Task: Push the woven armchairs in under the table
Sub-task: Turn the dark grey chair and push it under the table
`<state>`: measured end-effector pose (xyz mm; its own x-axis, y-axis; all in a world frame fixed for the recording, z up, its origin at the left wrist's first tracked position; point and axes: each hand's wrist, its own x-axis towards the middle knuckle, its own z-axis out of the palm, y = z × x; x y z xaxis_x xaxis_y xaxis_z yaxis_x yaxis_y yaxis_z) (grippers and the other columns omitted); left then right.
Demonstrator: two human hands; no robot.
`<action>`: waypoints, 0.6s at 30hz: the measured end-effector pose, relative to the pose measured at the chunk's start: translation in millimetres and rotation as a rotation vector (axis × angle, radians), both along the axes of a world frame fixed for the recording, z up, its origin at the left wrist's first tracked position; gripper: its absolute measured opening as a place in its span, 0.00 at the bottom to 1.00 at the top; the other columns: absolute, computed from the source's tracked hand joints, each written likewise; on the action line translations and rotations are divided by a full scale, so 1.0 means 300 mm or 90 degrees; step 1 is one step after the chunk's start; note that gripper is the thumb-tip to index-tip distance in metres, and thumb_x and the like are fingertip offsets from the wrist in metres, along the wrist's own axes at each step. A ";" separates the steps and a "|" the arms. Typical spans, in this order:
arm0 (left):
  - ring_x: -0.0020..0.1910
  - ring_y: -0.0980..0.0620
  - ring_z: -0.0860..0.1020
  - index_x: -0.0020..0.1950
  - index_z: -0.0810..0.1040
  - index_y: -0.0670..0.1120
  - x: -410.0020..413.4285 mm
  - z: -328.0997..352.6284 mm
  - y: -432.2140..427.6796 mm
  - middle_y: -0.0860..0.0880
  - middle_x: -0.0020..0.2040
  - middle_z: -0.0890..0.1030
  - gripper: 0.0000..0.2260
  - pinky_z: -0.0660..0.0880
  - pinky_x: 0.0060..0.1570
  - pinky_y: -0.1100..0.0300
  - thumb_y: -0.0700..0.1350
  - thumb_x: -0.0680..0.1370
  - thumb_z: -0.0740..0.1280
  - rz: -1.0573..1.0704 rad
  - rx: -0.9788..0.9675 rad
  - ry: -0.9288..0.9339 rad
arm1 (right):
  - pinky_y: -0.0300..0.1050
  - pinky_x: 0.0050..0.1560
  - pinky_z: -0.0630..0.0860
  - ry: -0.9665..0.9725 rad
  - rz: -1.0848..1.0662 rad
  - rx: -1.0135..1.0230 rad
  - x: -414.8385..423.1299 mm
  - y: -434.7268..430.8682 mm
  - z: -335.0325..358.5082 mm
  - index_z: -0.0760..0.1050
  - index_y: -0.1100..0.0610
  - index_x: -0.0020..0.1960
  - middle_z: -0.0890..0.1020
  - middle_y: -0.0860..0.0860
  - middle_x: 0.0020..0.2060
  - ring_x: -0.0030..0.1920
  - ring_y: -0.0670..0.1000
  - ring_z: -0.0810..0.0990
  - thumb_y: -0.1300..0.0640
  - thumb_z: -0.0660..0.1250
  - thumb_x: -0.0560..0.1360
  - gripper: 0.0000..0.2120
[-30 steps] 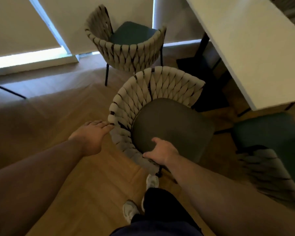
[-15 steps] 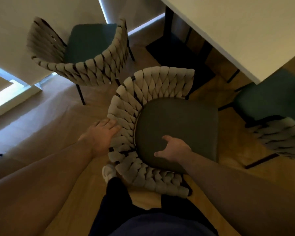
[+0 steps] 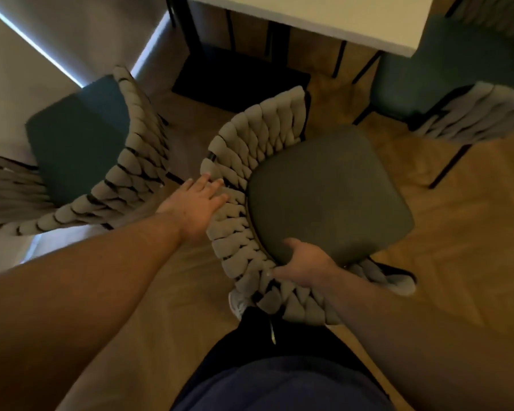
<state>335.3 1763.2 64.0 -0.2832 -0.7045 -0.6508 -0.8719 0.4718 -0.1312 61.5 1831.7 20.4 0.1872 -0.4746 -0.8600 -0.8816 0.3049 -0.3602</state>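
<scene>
A woven armchair (image 3: 324, 191) with a grey seat cushion stands right in front of me, its open side turned toward the right. My left hand (image 3: 198, 203) lies flat against the outside of its woven back, fingers spread. My right hand (image 3: 301, 264) grips the woven rim where it meets the cushion, thumb on the seat. The white table (image 3: 324, 22) fills the top edge, with its black legs and base below it. A second woven armchair (image 3: 83, 161) with a green seat stands to the left. A third one (image 3: 469, 93) sits at the right, partly under the table.
A wall with a bright strip of light (image 3: 33, 46) runs along the top left. The floor is wooden parquet (image 3: 472, 277). My legs in dark trousers (image 3: 279, 381) and a light shoe (image 3: 238, 304) are just behind the chair.
The chair has rotated and come closer to me and the table. My right hand shifted from the seat to the rim. My left hand slid onto the woven back.
</scene>
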 end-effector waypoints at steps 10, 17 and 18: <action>0.83 0.40 0.39 0.85 0.47 0.53 0.080 -0.145 -0.198 0.46 0.86 0.44 0.34 0.46 0.81 0.39 0.44 0.84 0.61 -0.227 0.027 -0.070 | 0.53 0.73 0.70 0.005 -0.010 0.025 0.184 0.169 -0.107 0.55 0.49 0.84 0.66 0.51 0.80 0.77 0.57 0.67 0.28 0.77 0.65 0.58; 0.84 0.38 0.47 0.81 0.65 0.52 0.122 -0.294 -0.366 0.44 0.84 0.57 0.25 0.46 0.80 0.36 0.47 0.83 0.64 -0.532 0.018 -0.056 | 0.54 0.68 0.75 0.162 -0.093 -0.067 0.407 0.263 -0.210 0.56 0.41 0.82 0.70 0.45 0.77 0.71 0.54 0.74 0.37 0.68 0.75 0.40; 0.83 0.39 0.54 0.78 0.69 0.52 0.126 -0.302 -0.377 0.45 0.82 0.64 0.22 0.49 0.80 0.37 0.47 0.83 0.64 -0.556 0.011 -0.036 | 0.53 0.64 0.77 0.191 -0.093 -0.104 0.425 0.263 -0.212 0.58 0.40 0.82 0.72 0.43 0.76 0.68 0.52 0.76 0.41 0.65 0.77 0.35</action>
<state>373.2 1650.2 -26.6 -0.6837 -0.2408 -0.6889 -0.1903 0.9702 -0.1503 189.2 1910.5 -43.1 -0.1416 -0.6133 -0.7771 -0.9070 0.3950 -0.1464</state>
